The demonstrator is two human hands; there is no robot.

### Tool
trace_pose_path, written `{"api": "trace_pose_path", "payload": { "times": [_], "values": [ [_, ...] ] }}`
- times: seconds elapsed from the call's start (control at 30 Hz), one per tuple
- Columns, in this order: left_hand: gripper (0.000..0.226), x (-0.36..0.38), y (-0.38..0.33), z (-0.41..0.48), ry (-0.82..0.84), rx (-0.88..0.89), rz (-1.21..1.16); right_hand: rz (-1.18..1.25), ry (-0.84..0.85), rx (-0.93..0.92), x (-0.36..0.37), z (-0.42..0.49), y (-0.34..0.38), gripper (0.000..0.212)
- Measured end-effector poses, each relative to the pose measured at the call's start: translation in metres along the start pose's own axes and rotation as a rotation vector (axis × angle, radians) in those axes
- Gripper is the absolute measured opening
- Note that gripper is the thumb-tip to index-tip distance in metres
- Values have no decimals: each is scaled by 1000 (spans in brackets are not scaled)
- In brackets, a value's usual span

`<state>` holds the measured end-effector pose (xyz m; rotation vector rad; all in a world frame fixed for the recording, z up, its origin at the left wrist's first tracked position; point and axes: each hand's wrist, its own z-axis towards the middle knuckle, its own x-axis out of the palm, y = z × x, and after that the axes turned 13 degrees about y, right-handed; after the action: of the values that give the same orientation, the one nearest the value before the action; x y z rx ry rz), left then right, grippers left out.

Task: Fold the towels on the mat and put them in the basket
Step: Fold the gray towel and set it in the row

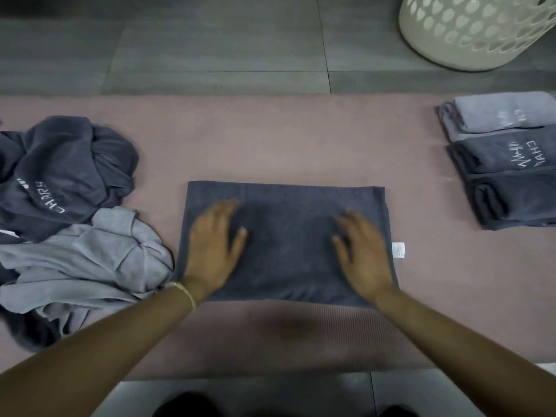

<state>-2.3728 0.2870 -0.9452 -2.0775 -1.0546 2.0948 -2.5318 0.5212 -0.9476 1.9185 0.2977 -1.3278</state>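
Note:
A dark grey towel [285, 212] lies flat as a rectangle in the middle of the pink mat [270, 139]. My left hand [215, 248] rests palm down on its left half, fingers spread. On its right half my right hand [364, 254] lies flat the same way. Both hands are blurred. A white label [398, 250] sticks out at the towel's right edge. To the left sits a heap of unfolded towels, dark grey [66, 176] above light grey [90, 260]. Folded towels [508, 164] lie stacked at the mat's right edge. The cream perforated basket [478, 28] stands on the floor at the top right.
Grey floor tiles [210, 49] run beyond the mat's far edge and along its near edge. The basket stands off the mat, behind the folded stack. Bare mat shows between the flat towel and the folded stack.

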Motion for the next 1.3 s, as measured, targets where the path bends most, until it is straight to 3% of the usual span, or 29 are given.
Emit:
{"api": "trace_pose_path", "payload": {
  "times": [0.07, 0.13, 0.23, 0.33, 0.47, 0.53, 0.63, 0.73, 0.87, 0.93, 1.0, 1.03, 1.1, 1.17, 1.23, 1.3],
  "values": [
    [53, 32, -4, -25, 195, 176, 244, -157, 235, -127, 31, -16, 2, 53],
    [54, 51, 14, -35, 332, 206, 384, -317, 326, -157, 45, -24, -12, 58],
    [56, 49, 29, -32, 412, 149, 436, -440, 356, -129, 38, -30, -35, 61],
    [63, 43, 35, -32, 371, -26, 393, -423, 374, -78, 30, -35, -43, 62],
    [92, 23, 40, -24, 261, -478, 166, -418, 382, -73, 29, -33, -42, 63],
    [103, 12, 34, -18, 151, -560, 13, -409, 383, -68, 28, -35, -41, 63],
    [90, -3, 31, -7, 70, -651, -244, -383, 386, -81, 28, -34, -41, 62],
    [66, -37, 36, 8, 228, -727, -604, -327, 379, -96, 29, -34, -40, 64],
    [40, -94, 11, 18, 675, -563, -980, -49, 280, -105, 23, -28, -27, 74],
    [36, -109, -19, 22, 688, -394, -1053, 166, 213, -68, 12, -24, -16, 56],
    [45, -114, -55, 26, 692, -223, -1138, 530, 173, 70, -3, -16, -7, 29],
    [50, -112, -74, 28, 712, -153, -1177, 758, 168, 168, -12, -10, -2, 25],
    [52, -102, -105, 35, 744, -114, -1279, 1169, 194, 370, -26, 4, -6, 39],
    [49, -80, -124, 40, 621, -89, -1186, 1443, 233, 525, -38, 9, -15, 57],
    [48, -48, -115, 45, 424, 31, -693, 1477, 277, 593, -40, 5, -21, 60],
    [60, -13, -96, 42, 431, 118, -221, 1378, 295, 651, -38, 1, -18, 55]
  ]
}}
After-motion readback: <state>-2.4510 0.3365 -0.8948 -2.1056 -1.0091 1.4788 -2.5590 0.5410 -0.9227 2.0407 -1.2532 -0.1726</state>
